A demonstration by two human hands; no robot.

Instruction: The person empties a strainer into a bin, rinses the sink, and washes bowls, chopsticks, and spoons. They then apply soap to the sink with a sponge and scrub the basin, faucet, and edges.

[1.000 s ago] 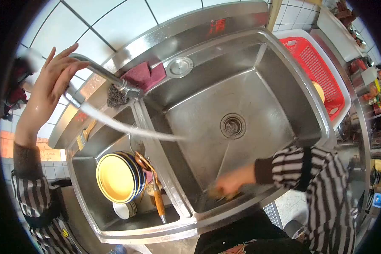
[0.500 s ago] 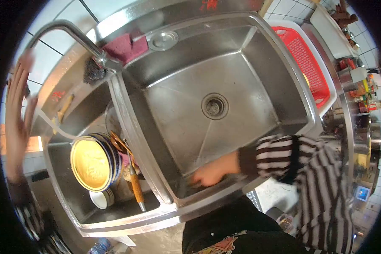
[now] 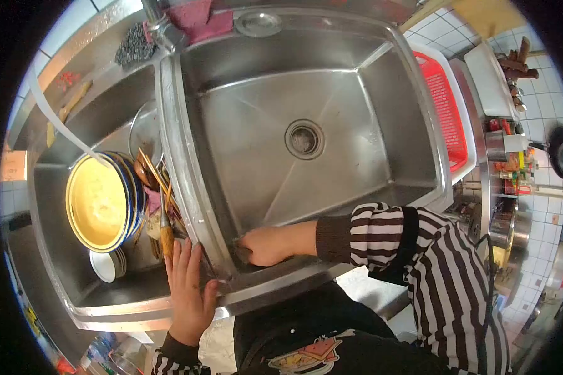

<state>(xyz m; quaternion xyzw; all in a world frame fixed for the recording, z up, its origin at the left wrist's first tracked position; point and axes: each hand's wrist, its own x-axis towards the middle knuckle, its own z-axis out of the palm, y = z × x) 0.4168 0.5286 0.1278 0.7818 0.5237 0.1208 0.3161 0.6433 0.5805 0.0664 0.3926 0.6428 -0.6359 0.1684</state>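
In the right basin of the steel sink (image 3: 369,234), my right hand (image 3: 266,245) is closed on a dark scrubber (image 3: 243,251) against the near left corner. My left hand (image 3: 191,287) lies with its fingers spread over the sink's front rim, close to the divider, holding nothing. Beside its fingertips, in the left basin, are a wooden-handled utensil (image 3: 166,240) and chopsticks (image 3: 159,178). A stack of yellow bowls (image 3: 99,203) stands there too, with small white bowls (image 3: 104,267) partly under it.
A faucet base (image 3: 162,31), dark steel wool (image 3: 136,45) and a pink cloth (image 3: 191,19) are at the back rim. A white hose (image 3: 56,119) reaches the bowls. A red basket (image 3: 444,109) stands right of the sink, with a white tray (image 3: 489,81) beyond.
My left hand has come from the far left down to the front rim near the divider. My right hand has moved left along the basin's near side. The view has shifted.
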